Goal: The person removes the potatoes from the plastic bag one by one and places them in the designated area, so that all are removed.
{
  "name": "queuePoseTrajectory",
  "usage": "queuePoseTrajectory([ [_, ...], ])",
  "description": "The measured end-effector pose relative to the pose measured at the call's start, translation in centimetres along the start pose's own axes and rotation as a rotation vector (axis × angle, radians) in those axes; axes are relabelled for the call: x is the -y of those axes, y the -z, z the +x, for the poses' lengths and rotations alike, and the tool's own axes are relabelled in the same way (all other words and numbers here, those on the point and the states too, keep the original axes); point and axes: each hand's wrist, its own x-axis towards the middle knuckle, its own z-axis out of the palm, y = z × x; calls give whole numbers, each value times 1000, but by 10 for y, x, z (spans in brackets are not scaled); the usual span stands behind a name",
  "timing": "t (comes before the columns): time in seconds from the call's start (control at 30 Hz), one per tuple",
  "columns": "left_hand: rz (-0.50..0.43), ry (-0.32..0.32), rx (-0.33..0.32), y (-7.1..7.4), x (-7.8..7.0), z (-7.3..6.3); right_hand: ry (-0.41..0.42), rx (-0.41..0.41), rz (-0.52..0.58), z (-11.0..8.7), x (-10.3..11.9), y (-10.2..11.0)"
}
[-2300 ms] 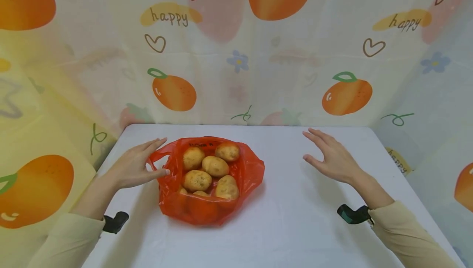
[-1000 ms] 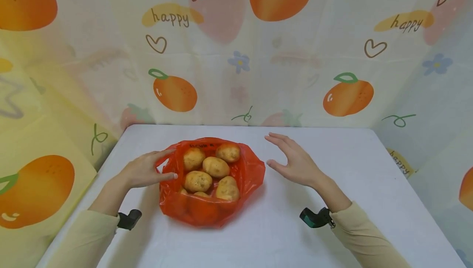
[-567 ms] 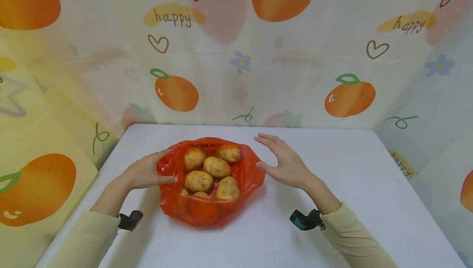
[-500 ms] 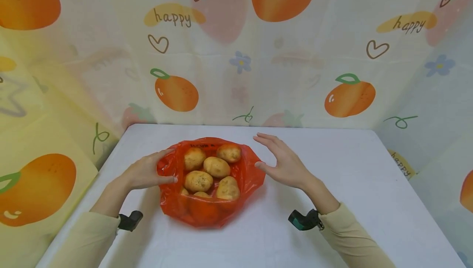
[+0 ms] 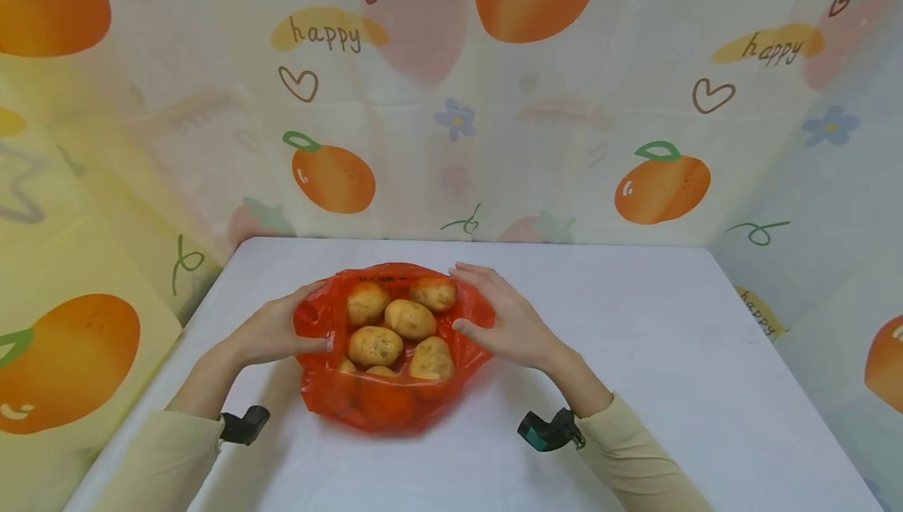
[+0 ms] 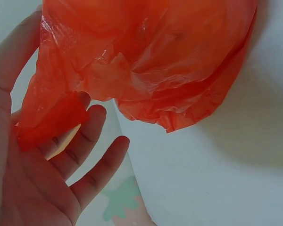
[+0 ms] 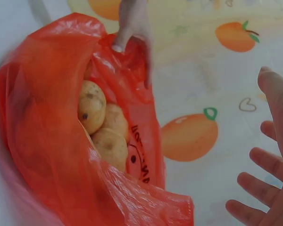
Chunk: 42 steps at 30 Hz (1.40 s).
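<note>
Between the 2 hands, a red bag (image 5: 381, 410) sits on the white counter (image 5: 635, 324), its mouth facing up. Inside it lie potatoes (image 5: 376, 346): 5 show almost whole, and the edges of 2 more show at the near rim, all to the right of the left hand (image 5: 273, 330). That hand is released, its fingers extended and spread at the bag's side, its thumb touching the near left part of the rim; a loose corner of plastic lies between thumb and fingers. Opposite it, the right hand (image 5: 511, 324) is released too, fingers spread and grasping nothing; from the head view its fingertips overlap the bag's right edge, while the right wrist view shows a gap between hand and bag. Dark lettering (image 5: 382, 278) runs along the bag's far inner wall, between the hands. Just behind each hand, a black camera (image 5: 244, 425) sits at the wrist, next to a beige sleeve (image 5: 165, 453). Beyond both hands hangs a pale cloth (image 5: 536, 167) printed with oranges, hearts and the word "happy".
</note>
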Motion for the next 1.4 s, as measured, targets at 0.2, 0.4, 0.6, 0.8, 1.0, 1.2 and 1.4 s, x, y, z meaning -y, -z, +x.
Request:
queuePoseTrajectory([
  [0.2, -38, 2, 1, -1, 2, -1, -3, 37, 35, 3, 3, -12],
  [0.4, -64, 2, -6, -3, 4, -2, 4, 78, 55, 4, 0, -24],
  [0.6, -117, 9, -4, -5, 6, -3, -11, 110, 88, 4, -3, -34],
  [0.8, -150, 17, -1, -7, 7, -4, -38, 165, 99, 2, -6, -43],
  [1.0, -193, 9, 7, -7, 8, -5, -92, 234, 102, -2, -10, -48],
  [1.2, -286, 2, 32, -6, 10, -7, -106, 292, 74, -4, -15, -54],
  [1.4, -340, -15, 52, -4, 10, -9, -90, 314, 63, -6, -18, -59],
])
